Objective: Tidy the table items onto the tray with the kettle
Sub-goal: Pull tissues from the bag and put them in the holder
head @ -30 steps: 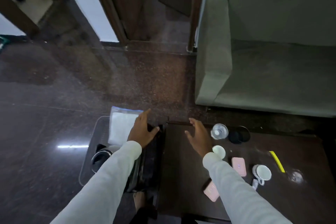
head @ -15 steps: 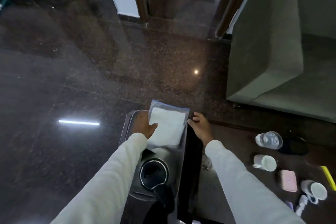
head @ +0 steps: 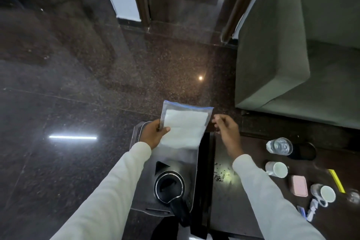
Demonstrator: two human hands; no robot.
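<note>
Dark speckled stone floor all round, green sofa [head: 272, 54] to the right, low dark table [head: 243, 200] at its foot. Beside the table's left edge, a grey tray [head: 140, 132] with a black kettle [head: 169, 186] on its near half, lid open, handle toward the camera.

Over the tray's far half, a clear plastic bag [head: 185, 128] with a blue strip along its far edge and folded white contents inside; raised and tilted, near end trailing down toward the kettle. Likely light and limp, slick on the outside, nothing fragile in it; best taken by a side edge with thumb on top, or flat under the white pad to stop it drooping.

Left hand [head: 153, 134] pinching the bag's left edge, thumb on top of the film, fingers beneath. Right hand [head: 226, 128] just beside the bag's right edge, fingers loosely curled, holding nothing; touching the film or not, too close to tell. Both sleeves reaching forward from below.

Still out on the table, well apart from the tray: water bottle [head: 279, 145], two white cups [head: 276, 169] [head: 324, 195], pink box [head: 299, 185], yellow stick [head: 336, 180].
</note>
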